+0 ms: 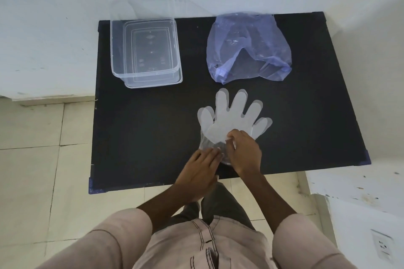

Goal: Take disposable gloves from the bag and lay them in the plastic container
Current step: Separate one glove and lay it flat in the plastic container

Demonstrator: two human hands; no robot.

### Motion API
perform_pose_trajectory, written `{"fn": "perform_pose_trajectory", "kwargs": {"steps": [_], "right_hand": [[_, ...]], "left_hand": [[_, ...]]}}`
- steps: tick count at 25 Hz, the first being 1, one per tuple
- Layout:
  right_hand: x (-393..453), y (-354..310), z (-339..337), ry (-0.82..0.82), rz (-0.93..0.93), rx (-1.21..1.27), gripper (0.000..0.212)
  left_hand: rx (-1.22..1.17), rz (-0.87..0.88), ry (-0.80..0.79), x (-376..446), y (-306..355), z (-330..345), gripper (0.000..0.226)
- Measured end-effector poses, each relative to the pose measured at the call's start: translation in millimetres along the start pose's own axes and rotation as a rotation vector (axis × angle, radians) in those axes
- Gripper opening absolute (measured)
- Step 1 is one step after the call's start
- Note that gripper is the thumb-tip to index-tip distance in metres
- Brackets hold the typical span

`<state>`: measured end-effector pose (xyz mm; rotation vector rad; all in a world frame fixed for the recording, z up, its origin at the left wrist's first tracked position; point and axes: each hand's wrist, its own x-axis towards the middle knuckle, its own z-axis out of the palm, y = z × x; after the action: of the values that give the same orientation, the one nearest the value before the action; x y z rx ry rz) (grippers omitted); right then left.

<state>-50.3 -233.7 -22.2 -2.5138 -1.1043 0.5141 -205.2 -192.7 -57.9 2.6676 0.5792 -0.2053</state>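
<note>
Translucent disposable gloves, thin crinkled film, lie flat on the black tabletop, long axis running away from the person, glove digits splayed toward the bluish plastic bag. Right hand: fingers pinched closed on the cuff edge. Left hand: fingers extended, pressing flat on the cuff. The clear rectangular plastic container stands well apart, far left, on its lid. No legible writing.

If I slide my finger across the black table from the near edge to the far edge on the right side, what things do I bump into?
Right hand → disposable gloves lying flat, cuff under the fingers → blue plastic bag at the far edge of the black table.
</note>
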Motion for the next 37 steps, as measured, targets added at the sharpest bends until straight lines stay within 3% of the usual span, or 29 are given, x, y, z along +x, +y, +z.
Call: {"fn": "perform_pose_trajectory", "kwargs": {"steps": [4, 15, 23, 33, 37], "right_hand": [[10, 3, 0, -0.002, -0.042, -0.024, 0.026], [27, 2, -15, -0.001, -0.037, 0.003, 0.022], [72, -1, -70, 0.106, -0.070, 0.010, 0.013], [126, -3, -155, 0.333, -0.099, -0.018, 0.018], [131, -9, -177, 0.264, -0.192, -0.080, 0.019]], "left_hand": [[0.108, 0.014, -0.005, 6, -4, 25, 0.076], [0.075, 0.031, -0.087, 22, -15, 25, 0.080], [0.068, 0.026, -0.130, 23, -15, 19, 0.082], [0.069, 0.032, -0.180, 24, -13, 15, 0.084], [0.051, 0.040, -0.271, 29, -11, -6, 0.082]]}}
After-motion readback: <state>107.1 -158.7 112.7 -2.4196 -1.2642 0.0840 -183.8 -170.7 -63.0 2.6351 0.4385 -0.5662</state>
